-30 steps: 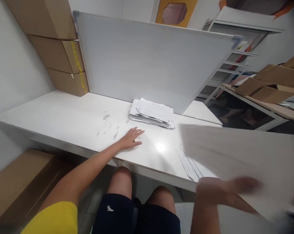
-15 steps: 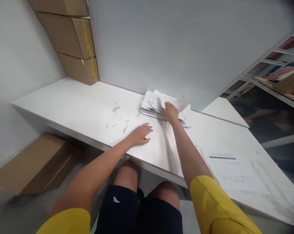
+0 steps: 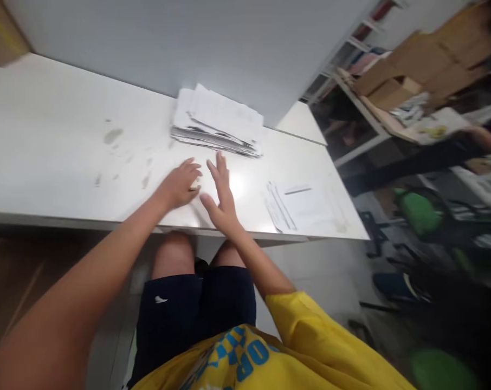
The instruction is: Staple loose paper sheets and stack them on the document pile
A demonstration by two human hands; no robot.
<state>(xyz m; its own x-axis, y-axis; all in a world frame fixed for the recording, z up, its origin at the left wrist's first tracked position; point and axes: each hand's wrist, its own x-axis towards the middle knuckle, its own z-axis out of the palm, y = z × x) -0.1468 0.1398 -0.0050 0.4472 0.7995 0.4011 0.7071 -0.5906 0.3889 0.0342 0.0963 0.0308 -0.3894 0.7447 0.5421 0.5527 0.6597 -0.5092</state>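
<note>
White table [image 3: 66,92], left hand [image 3: 179,184] over its near side, fingers loosely spread, perhaps resting on the surface, right hand [image 3: 223,203] just beside it, fingers and thumb spread, stack of papers [image 3: 225,116] beyond both hands, near pale board [image 3: 168,43], loose sheets [image 3: 304,208] at right.

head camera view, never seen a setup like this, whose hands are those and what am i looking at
There's no machine here: these are one person's bare left hand and bare right hand. The single camera is worn on that person's head, looking forward and down. On the long white table, a thick stack of white papers lies towards the back, and a flatter spread of white sheets lies to the right. Both hands are open in front of the stack, and I see no paper held in either.
</note>
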